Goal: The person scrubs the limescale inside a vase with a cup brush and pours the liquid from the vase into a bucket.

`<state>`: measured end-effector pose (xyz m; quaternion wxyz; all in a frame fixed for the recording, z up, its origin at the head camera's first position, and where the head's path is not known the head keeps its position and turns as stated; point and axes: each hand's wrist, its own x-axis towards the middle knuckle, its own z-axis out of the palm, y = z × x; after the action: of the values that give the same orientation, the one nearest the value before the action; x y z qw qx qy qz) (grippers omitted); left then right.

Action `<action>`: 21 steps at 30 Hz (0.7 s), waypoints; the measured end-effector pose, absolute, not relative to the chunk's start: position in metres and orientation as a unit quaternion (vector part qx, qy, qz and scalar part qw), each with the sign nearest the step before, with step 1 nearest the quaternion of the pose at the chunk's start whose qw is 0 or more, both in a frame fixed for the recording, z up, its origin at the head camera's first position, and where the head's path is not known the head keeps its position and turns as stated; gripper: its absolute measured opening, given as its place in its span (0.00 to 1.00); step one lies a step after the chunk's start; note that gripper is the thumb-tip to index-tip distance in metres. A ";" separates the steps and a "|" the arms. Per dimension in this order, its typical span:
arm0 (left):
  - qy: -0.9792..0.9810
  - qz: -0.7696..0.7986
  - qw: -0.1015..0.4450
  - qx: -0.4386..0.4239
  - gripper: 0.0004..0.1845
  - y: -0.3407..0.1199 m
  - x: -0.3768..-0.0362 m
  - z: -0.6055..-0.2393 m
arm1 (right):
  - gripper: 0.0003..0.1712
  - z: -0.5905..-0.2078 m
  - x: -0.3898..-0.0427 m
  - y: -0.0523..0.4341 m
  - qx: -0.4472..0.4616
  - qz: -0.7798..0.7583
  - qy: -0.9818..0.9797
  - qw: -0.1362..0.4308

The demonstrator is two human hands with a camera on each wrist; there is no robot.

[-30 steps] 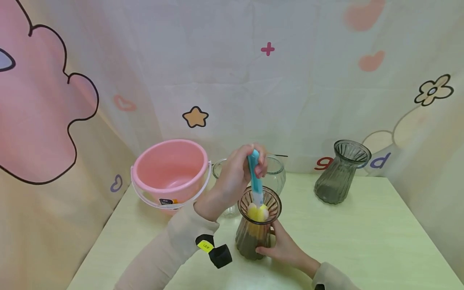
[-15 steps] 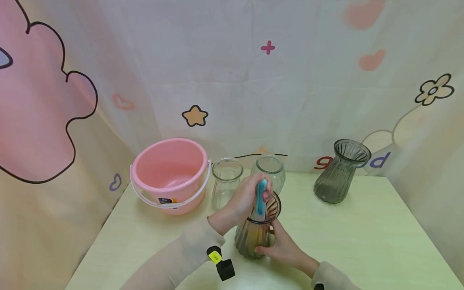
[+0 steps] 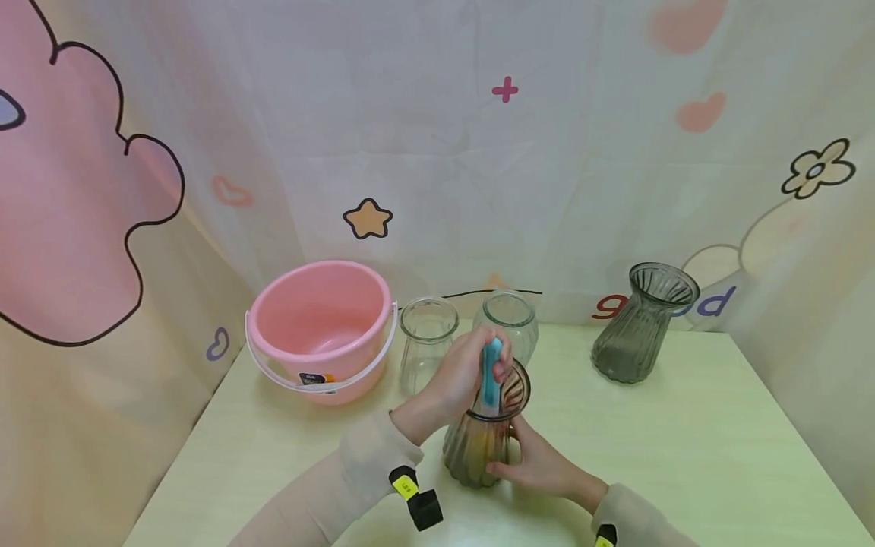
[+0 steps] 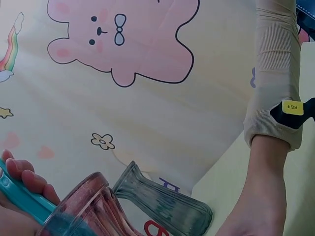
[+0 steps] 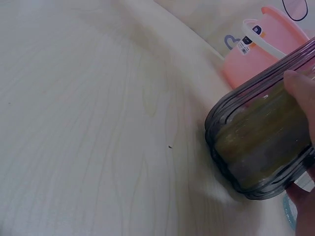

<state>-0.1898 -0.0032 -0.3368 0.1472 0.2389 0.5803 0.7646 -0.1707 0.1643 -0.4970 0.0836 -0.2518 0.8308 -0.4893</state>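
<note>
Since 1 s ago brush [image 3: 490, 374] sank into vase [image 3: 481, 441] | brush upright, head down, handle up | left hand [image 3: 459, 374] grips handle | right hand [image 3: 540, 465] clasps vase

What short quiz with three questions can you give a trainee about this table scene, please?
1. True or false: the left hand grips the teal brush handle, which goes down into the brown ribbed vase.
2. Which thing stands nearest the pink bucket? A) the grey vase B) a clear glass jar C) a red plate
3. Fill in: the fingers of the right hand hold the brown ribbed vase by its ______ part.

Key: 1 true; 2 B; 3 lower.
</note>
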 end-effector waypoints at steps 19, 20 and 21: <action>0.535 0.783 0.088 0.303 0.17 -0.019 -0.183 -0.274 | 0.57 -0.503 -0.170 0.157 -0.217 -0.509 0.831 0.055; 0.534 0.784 0.085 0.306 0.17 -0.020 -0.183 -0.270 | 0.57 -0.503 -0.170 0.157 -0.216 -0.511 0.830 0.055; 0.532 0.785 0.083 0.307 0.17 -0.021 -0.183 -0.267 | 0.57 -0.504 -0.170 0.156 -0.217 -0.512 0.829 0.054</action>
<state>-0.1830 -0.0212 -0.2666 0.0827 0.3071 0.5320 0.7847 -0.1697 0.1565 -0.5039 0.0537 -0.2169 0.8293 -0.5122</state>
